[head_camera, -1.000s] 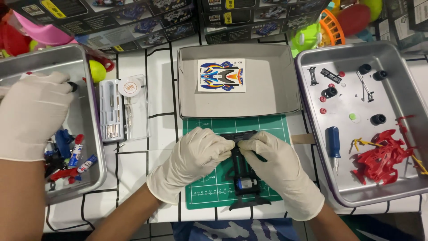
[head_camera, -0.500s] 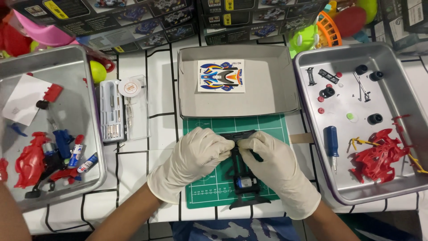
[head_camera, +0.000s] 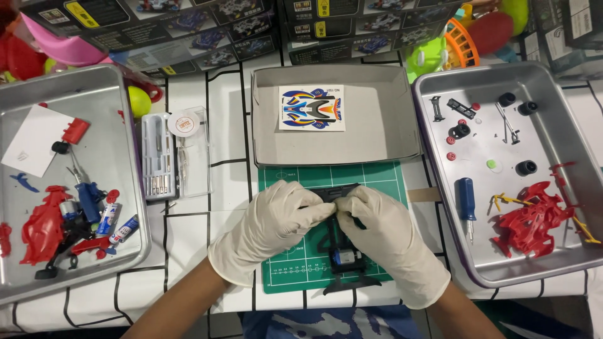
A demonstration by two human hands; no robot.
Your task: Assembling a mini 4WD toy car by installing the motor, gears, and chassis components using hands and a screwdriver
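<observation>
Gripping a black toy-car chassis (head_camera: 344, 251) with both gloved hands over a green cutting mat (head_camera: 295, 263).

Head view: the left hand (head_camera: 276, 226) and right hand (head_camera: 383, 235) meet at the chassis's far end, fingers closed on the black plastic, thumbs nearly touching; a small blue-and-silver motor (head_camera: 345, 256) sits in the chassis toward 6 o'clock. At 12 o'clock from the hands lies a grey cardboard tray (head_camera: 389, 125) holding a sticker sheet (head_camera: 311, 108). At 3 o'clock a metal tray (head_camera: 553, 94) carries a blue screwdriver (head_camera: 466, 202), red plastic parts (head_camera: 534, 220) and black wheels (head_camera: 526, 167). At 9 o'clock another metal tray (head_camera: 94, 94) holds red and blue parts (head_camera: 44, 226), with a clear tool case (head_camera: 164, 157) just beside it on the worktop (head_camera: 188, 251).
</observation>
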